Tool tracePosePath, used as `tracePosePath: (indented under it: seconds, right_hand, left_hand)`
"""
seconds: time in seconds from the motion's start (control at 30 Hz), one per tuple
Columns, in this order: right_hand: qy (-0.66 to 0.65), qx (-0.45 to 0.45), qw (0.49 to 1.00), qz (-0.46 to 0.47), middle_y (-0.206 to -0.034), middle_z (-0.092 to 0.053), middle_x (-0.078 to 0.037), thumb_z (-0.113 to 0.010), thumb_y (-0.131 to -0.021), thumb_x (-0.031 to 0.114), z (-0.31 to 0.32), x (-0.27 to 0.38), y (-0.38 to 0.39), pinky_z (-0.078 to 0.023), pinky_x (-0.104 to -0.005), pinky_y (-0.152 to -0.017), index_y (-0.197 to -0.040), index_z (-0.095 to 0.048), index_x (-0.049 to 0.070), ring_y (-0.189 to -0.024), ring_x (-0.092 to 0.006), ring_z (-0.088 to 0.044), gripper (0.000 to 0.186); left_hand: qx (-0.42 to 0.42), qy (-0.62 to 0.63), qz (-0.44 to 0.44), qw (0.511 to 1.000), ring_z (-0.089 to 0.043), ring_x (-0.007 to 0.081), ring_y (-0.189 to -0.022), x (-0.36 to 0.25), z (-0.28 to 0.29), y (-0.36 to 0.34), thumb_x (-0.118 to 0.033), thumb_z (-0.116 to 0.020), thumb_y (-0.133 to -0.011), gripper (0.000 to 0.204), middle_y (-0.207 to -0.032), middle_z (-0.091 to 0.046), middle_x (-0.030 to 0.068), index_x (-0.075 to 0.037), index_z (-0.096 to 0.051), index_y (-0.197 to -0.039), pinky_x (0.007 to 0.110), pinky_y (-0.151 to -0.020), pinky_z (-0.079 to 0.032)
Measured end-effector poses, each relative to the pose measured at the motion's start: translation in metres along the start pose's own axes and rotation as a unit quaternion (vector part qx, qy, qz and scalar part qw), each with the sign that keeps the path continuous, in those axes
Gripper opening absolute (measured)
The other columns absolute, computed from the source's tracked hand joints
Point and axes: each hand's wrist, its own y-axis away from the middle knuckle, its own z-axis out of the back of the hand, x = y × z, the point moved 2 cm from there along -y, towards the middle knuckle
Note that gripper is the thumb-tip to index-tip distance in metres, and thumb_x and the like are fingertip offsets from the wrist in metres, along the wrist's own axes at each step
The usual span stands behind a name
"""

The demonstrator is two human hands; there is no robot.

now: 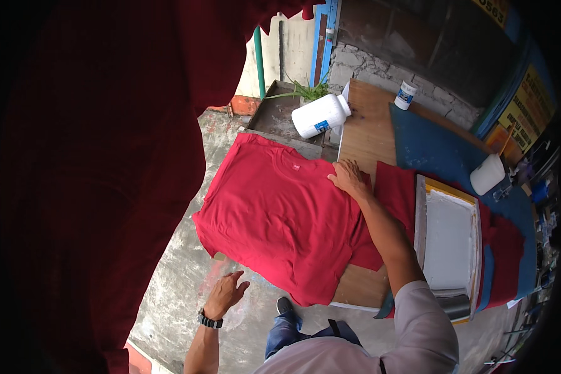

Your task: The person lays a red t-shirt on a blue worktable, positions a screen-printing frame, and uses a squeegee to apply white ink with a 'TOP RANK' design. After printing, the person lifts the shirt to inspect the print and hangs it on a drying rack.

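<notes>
A red T-shirt (274,212) lies spread out with its collar toward the far side, its right part reaching a wooden tabletop (366,137). Over the shirt's right shoulder, beside the collar, rests my right hand (349,177), thumb apart from the slightly bent fingers, touching the cloth. My left hand (225,295), a dark watch (210,319) on its wrist, hovers off the shirt's near left edge; its fingers are apart and hold nothing. Under that edge a small corner of a board (219,256) shows. Whatever else supports the shirt is hidden.
Right of my forearm, a framed printing screen (450,240) sits on red cloth (506,249). A white jar (321,116) lies tilted beyond the shirt. A white tub (406,95) and white container (488,174) stand farther right. Dark red cloth (106,174) hangs close on the left.
</notes>
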Motion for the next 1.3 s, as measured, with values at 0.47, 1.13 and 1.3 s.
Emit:
tracePosePath:
  seconds: [0.47,1.13,1.3]
  right_hand:
    - [0.073,-0.109,0.991,0.022,-0.099,-0.074,-0.015,-0.060,-0.099,0.014,-0.051,0.007,-0.045,-0.055,-0.0534,-0.087,-0.094,-0.076,0.009,-0.097,-0.0365,-0.073,0.018]
    - [0.024,-0.172,0.985,0.017,-0.113,-0.068,-0.016,-0.067,-0.104,0.023,-0.003,0.042,0.004,-0.058,-0.0504,-0.085,-0.110,-0.070,0.005,-0.105,-0.0360,-0.069,0.019]
    - [-0.069,-0.148,0.982,0.094,-0.099,-0.068,-0.016,-0.066,-0.105,0.022,0.027,0.063,0.014,-0.056,-0.0514,-0.078,-0.105,-0.064,0.004,-0.095,-0.0373,-0.069,0.018]
  left_hand:
    - [0.162,0.180,0.101,0.965,-0.077,0.0386,-0.105,-0.032,-0.032,0.026,-0.033,-0.073,-0.105,0.043,-0.122,-0.077,0.0260,-0.006,-0.072,-0.139,0.044,-0.091,-0.060]
    - [0.026,0.086,-0.196,0.977,-0.073,0.0436,-0.102,-0.117,0.045,-0.109,-0.022,-0.076,-0.101,0.042,-0.117,-0.075,0.0247,0.000,-0.068,-0.135,0.048,-0.087,-0.059]
    - [0.035,0.099,-0.127,0.986,-0.075,0.0394,-0.110,-0.132,0.064,-0.106,-0.023,-0.077,-0.101,0.045,-0.120,-0.075,0.0227,-0.002,-0.068,-0.139,0.044,-0.094,-0.058]
